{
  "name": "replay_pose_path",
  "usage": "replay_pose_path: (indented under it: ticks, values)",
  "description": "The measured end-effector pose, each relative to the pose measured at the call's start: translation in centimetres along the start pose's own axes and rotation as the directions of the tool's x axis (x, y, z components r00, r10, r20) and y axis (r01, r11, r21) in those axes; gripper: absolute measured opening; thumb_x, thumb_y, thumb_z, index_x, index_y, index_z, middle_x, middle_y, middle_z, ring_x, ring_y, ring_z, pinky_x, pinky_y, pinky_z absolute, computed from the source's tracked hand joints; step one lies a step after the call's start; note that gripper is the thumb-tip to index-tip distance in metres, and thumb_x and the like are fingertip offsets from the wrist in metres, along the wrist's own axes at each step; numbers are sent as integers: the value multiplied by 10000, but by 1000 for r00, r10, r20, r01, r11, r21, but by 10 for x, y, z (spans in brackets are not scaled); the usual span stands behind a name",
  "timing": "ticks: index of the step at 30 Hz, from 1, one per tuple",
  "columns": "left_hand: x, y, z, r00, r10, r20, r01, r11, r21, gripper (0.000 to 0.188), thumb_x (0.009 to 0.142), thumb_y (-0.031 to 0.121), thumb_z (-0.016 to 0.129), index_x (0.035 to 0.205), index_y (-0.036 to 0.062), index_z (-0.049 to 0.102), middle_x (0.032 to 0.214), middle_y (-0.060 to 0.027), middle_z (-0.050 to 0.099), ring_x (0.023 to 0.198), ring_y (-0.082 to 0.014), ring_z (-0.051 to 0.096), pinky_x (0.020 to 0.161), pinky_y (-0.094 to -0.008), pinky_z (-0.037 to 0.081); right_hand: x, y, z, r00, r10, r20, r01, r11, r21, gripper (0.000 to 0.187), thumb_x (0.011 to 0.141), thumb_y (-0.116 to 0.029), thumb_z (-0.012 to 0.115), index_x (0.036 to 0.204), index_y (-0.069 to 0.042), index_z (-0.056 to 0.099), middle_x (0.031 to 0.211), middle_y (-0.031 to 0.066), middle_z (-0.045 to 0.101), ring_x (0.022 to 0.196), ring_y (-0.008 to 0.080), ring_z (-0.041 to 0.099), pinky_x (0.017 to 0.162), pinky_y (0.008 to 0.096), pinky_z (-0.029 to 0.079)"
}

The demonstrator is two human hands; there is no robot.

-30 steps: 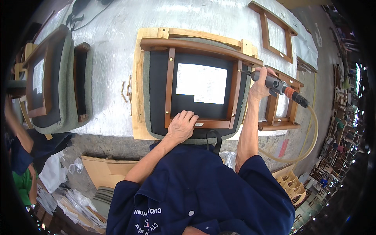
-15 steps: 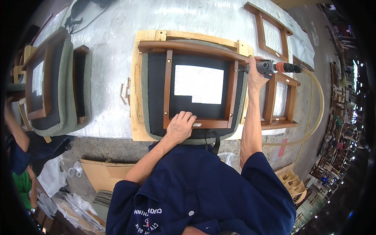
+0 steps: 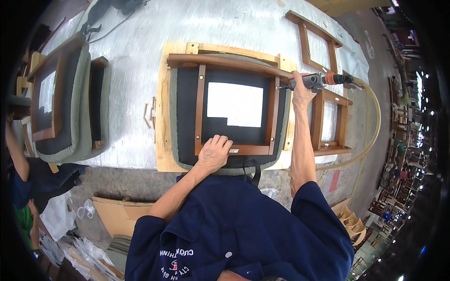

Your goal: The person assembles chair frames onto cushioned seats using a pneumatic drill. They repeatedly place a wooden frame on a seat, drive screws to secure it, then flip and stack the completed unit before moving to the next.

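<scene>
Brown and wooden, a chair frame lay atop an upturned seat cushion, its far-right screw left of the right hand, whose fingers clasped a pneumatic driver aimed sideways at it, while the left hand held the near-left corner with curled fingers.
</scene>
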State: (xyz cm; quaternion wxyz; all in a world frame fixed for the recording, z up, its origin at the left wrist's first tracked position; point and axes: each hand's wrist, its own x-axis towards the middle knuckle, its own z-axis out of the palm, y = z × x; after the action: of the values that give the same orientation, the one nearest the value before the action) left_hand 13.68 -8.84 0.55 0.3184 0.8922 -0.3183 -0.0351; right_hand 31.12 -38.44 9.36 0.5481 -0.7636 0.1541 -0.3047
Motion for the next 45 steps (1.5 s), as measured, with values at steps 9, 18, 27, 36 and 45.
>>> replay_pose_path:
  ticks: [9,18,27,36,45]
  values:
    - [-1,1,0,1000,-3,-13,3,1000,9,421,737,89,764,1142,72,651,1095,-79,603,1044,-266,589,888,-383,511,7,2,6,1000,-20,6,20,998,56,79,844,-46,729,891,13,705,721,65,726,649,128,693,653,278,551]
    - [1,0,0,999,41,-18,-41,999,13,442,719,69,770,1145,74,650,1077,-68,598,1018,-263,591,859,-386,514,-24,23,-50,951,-10,-309,115,939,325,251,864,-55,763,1075,14,645,898,103,716,803,180,722,785,317,571]
    - [0,-3,1,997,77,-4,-77,997,16,441,728,90,784,1149,74,651,1073,-69,596,1017,-276,591,869,-403,517,-130,43,-144,834,197,-515,-125,977,172,198,897,-97,782,1029,-4,667,1018,117,714,912,239,720,897,396,572]
    - [0,0,0,995,104,-13,-103,993,63,452,741,117,801,1162,63,646,1096,-78,610,1029,-289,597,873,-415,524,-207,69,-166,831,103,-547,-138,990,-24,334,905,-178,809,1132,8,650,1061,110,676,963,208,669,952,384,542]
    - [-4,5,6,996,86,-33,-82,989,126,436,788,266,817,1142,71,654,1091,-80,617,1022,-288,598,832,-418,518,-297,88,-166,531,729,-432,-593,684,426,720,905,-542,752,1301,33,576,1179,147,638,1081,259,627,922,415,535]
